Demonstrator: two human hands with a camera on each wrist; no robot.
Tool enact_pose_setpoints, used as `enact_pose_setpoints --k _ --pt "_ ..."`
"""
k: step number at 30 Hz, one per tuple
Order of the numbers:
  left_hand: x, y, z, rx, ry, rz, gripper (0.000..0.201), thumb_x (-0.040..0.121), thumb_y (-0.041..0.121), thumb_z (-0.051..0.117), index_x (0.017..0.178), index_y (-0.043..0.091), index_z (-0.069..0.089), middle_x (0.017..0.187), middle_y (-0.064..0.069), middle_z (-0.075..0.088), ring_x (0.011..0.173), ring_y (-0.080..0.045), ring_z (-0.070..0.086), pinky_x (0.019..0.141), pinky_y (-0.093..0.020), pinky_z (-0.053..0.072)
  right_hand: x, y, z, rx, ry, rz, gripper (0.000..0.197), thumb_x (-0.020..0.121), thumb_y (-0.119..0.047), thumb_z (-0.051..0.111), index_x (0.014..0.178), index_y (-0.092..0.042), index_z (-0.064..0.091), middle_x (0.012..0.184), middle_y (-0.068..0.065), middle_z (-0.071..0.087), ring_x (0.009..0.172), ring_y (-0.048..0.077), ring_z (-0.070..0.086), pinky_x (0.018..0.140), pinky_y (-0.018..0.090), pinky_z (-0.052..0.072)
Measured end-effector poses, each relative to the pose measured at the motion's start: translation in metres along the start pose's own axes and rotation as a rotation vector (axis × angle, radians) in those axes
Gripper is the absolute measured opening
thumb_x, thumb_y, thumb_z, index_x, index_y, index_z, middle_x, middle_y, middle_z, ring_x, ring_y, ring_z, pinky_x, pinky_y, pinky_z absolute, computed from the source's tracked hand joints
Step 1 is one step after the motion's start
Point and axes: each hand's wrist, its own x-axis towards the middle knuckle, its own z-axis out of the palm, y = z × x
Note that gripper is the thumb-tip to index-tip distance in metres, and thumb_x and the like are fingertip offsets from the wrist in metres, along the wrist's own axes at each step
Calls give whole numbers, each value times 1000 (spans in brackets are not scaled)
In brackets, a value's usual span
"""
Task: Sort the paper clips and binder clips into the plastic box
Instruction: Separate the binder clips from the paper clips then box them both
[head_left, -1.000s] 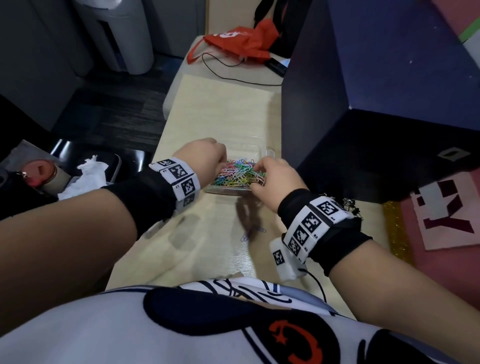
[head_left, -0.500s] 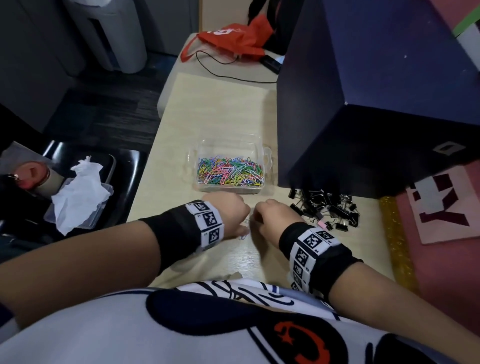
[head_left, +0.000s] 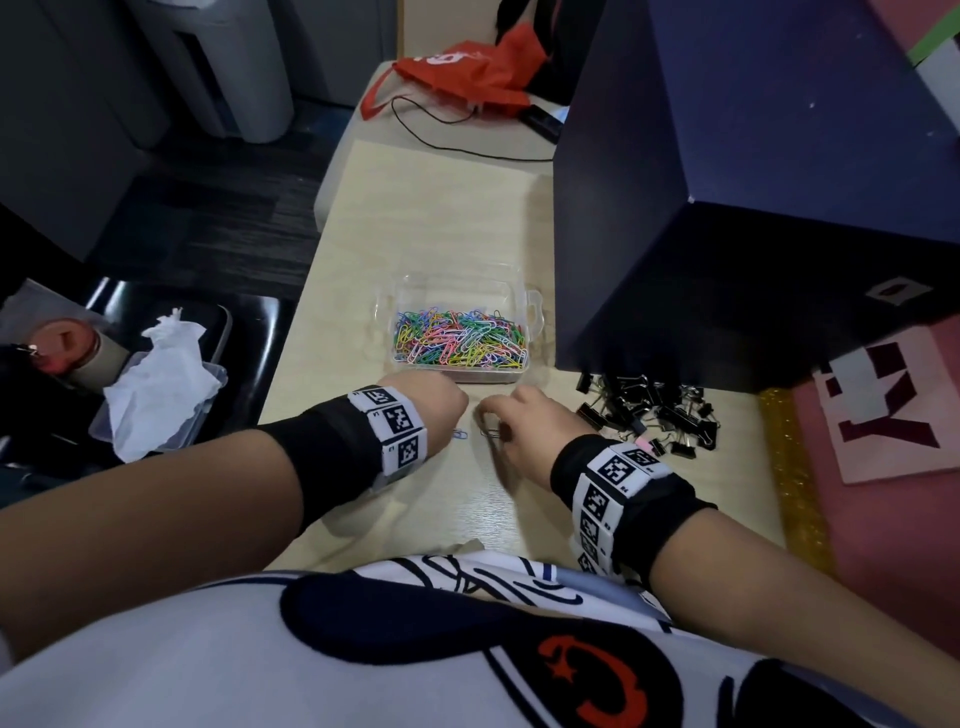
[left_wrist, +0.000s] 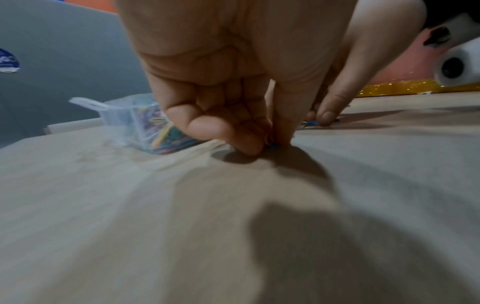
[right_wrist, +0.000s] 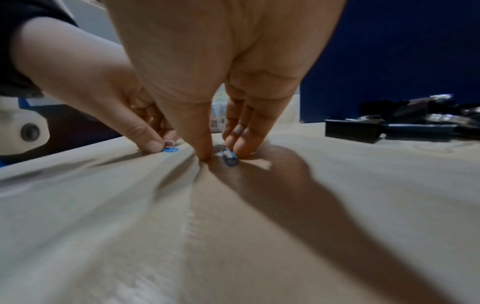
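Nearest to us, both hands are down on the pale wood-grain bench (head_left: 415, 218), having come back from the plastic box (head_left: 530, 306), where they were a second ago. We take this to mean the last handful is delivered and a fresh pickup of strays has begun.

The left hand (head_left: 439, 410) has its grip pressed together at the fingertips on a small blue paper clip (right_wrist: 171, 150) lying flat on the bench; thumb and forefinger pinch at its edge, though we cannot tell if it has left the surface. The right hand (head_left: 524, 421) stands just beside it, to the right. Its thumb tip presses the bench and its fingers bear on a second blue clip (right_wrist: 230, 157), the grip closing around the clip but not yet, in our judgement, lifting it. Thin bent wire lying flat on a smooth top offers little edge, so a slip is likely.

Further right, near the wrist, lies a loose heap of black binder clips (head_left: 649, 410), boxy folded metal with bright wire handles, untouched and outside the box.

Beyond the hands sits the clear, rigid box with moulded side tabs, holding a tangled layer of coloured paper clips (head_left: 460, 340). A tall dark blue box (head_left: 727, 208) rises at far right.
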Motion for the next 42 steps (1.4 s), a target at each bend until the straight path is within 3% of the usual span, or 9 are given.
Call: enact_pose_setpoints --k 10,21,26,30,32,34,37,40,42 --pt "-6 -3 8 -25 47 -21 22 94 19 42 108 11 57 109 -9 59 99 -29 60 72 -35 47 7 -5 3 -102 7 95 26 92 -14 47 116 -13 58 118 9 53 109 29 56 90 35 47" --pt "-6 -45 -41 -321 425 -102 20 94 25 52 106 15 63 108 -9 61 101 -30 58 85 -37 47 9 -9 -2 -178 -67 127 35 91 -16 52 125 -8 52 125 14 55 114 30 55 90 33 45" --pt "-1 -64 -37 -352 462 -143 27 96 23 50 116 20 67 113 -8 63 105 -29 59 89 -37 48 3 -10 -6 -150 -48 107 24 87 -20 55 110 -13 59 113 10 59 105 28 58 84 32 46" --pt "-6 -67 -28 -403 549 -187 26 93 19 52 114 21 67 116 -7 58 107 -30 56 87 -35 46 5 -14 -23 111 242 139 6 85 -23 57 87 -19 61 94 2 63 89 22 61 77 30 49" --pt "-8 -67 -22 -391 572 -212 26 91 18 53 113 20 67 117 -8 55 107 -32 53 88 -39 47 11 -16 -33 242 426 128 8 85 -20 57 89 -19 64 95 1 64 87 21 60 81 32 50" --pt "-8 -67 -19 -353 555 -270 30 89 18 54 117 21 62 126 -7 50 112 -32 48 88 -43 47 16 -17 -44 278 465 134 14 86 -20 55 96 -19 65 98 1 65 90 21 61 83 32 51" --pt "-7 -68 -18 -299 439 -362 40 91 18 50 131 21 49 143 -3 39 123 -28 43 92 -46 43 16 -16 -51 48 226 216 18 88 -23 52 99 -15 64 99 6 66 94 25 62 80 30 50" --pt "-4 -72 -18 -319 426 -371 44 92 17 49 135 16 46 141 -3 42 119 -29 48 92 -44 44 7 -19 -39 -216 -117 291 19 87 -24 54 92 -8 62 86 7 62 83 26 60 69 28 49" --pt "-2 -73 -19 -349 422 -361 45 91 17 50 135 13 46 136 -7 46 116 -31 51 91 -43 47 1 -21 -29 -261 -210 311 15 84 -23 58 85 -9 63 78 6 59 76 25 59 65 26 48"
